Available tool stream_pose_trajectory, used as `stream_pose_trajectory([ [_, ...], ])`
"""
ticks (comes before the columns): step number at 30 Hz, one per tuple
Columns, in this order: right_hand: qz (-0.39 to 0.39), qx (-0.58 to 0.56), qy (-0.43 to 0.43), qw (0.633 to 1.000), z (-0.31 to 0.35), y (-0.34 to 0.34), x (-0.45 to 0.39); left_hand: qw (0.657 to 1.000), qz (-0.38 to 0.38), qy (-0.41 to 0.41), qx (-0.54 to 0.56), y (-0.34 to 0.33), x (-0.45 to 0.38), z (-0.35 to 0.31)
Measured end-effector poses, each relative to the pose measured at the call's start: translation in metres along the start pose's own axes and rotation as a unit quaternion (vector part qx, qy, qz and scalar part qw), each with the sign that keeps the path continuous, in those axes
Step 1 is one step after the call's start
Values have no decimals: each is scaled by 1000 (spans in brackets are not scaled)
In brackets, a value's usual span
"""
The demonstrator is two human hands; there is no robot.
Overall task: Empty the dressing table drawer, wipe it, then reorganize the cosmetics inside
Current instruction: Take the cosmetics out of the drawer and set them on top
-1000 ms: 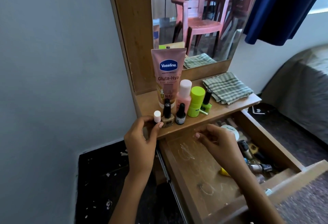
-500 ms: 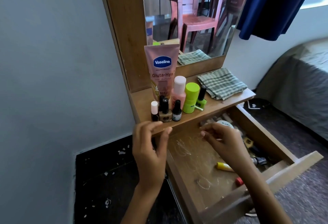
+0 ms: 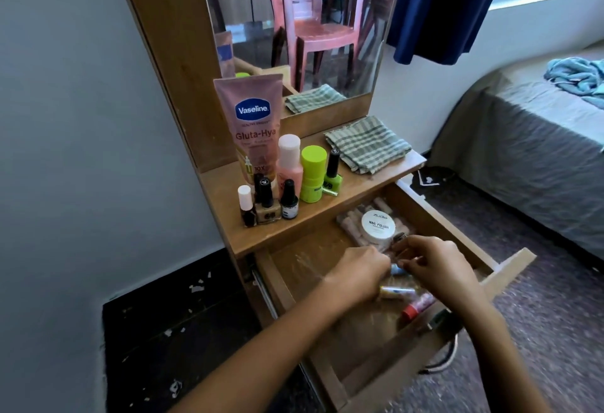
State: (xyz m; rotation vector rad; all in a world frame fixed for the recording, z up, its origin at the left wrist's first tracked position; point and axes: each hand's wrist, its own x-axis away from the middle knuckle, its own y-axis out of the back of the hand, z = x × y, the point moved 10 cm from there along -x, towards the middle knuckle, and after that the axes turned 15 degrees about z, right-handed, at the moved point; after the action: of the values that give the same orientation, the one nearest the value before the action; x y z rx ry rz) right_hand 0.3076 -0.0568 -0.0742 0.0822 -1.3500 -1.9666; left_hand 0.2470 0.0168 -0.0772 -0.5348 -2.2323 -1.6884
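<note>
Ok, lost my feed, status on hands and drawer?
Both hands, left and right, down in open drawer. Grips unclear. Round white jar, tubes not yet out.

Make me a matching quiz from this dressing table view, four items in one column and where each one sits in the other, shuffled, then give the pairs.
Items:
1. Vaseline tube
2. checked cloth
3. nail polish tub
4. red-capped tube

Places:
A. drawer, back end under the shelf
B. shelf, right end
C. drawer, near the front panel
D. shelf, standing behind the small bottles

Pairs: 1-D, 2-B, 3-A, 4-C
</note>
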Motion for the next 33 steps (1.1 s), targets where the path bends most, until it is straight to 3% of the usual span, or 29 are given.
stream_pose_trajectory([
  [7,31,0,-14,999,-6,-7,4,999,-9,-1,-38,-3,-5,-10],
  [12,3,-60,53,997,9,0,10,985,-120,67,104,9,24,36],
  [15,-50,-156,110,980,33,14,18,947,-205,67,240,13,53,61],
  [19,-43,-303,155,939,68,8,19,850,-332,64,403,18,91,78],
  [21,-30,-370,167,914,82,0,16,816,-380,53,433,21,103,78],
  [25,-61,-400,197,893,99,1,9,771,-460,35,438,30,119,81],
  [33,-188,-298,252,901,132,28,3,804,-484,73,338,23,130,80],
])
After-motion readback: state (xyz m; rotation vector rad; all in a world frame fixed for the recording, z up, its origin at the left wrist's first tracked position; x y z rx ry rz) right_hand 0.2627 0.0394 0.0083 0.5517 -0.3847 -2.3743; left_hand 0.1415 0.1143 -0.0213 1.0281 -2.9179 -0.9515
